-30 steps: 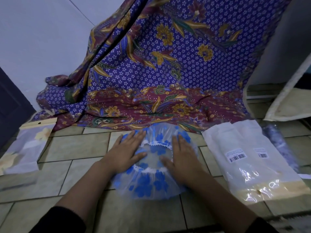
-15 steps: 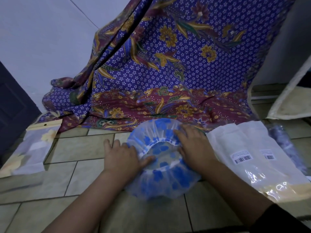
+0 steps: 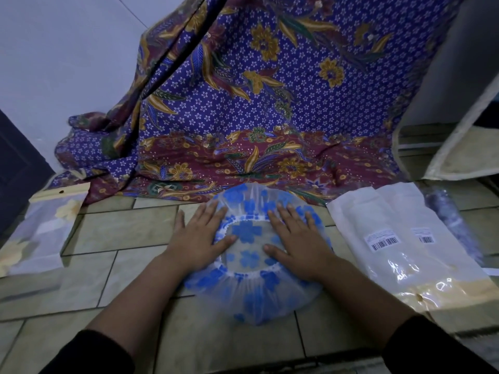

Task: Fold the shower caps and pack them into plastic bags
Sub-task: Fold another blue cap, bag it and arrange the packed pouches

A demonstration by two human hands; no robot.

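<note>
item: shower cap (image 3: 249,259), clear plastic printed with blue flowers, white gathered elastic rim (image 3: 243,273) turned up toward us. location: on the tiled floor (image 3: 121,230) straight ahead of us, its far edge at the hem of the hanging batik cloth (image 3: 270,103); whether the two touch we cannot tell. left hand (image 3: 198,236): palm down on the cap's left side, partly on the tile, fingers (image 3: 209,214) straight and spread wide, gripping nothing. right hand (image 3: 297,244): palm down on the cap's right side, fingers (image 3: 286,215) likewise flat and fanned, holding nothing, only pressing. stock nearby: a stack of empty plastic bags (image 3: 391,238) with barcode labels just beside the cap on our right; a filled bag (image 3: 40,233) with a card header well apart on our left. step in hand, as we judge it: flattening the cap before the first fold. handling notes: we should press from the middle outward so trapped air leaves through the open rim, and smooth the puffed near edge, which looks the least flat. the film looks slippery on tile, so one palm ought to anchor while the other lifts a side over. we should fold to a width narrower than the bag mouth, or the elastic may spring open.
</note>
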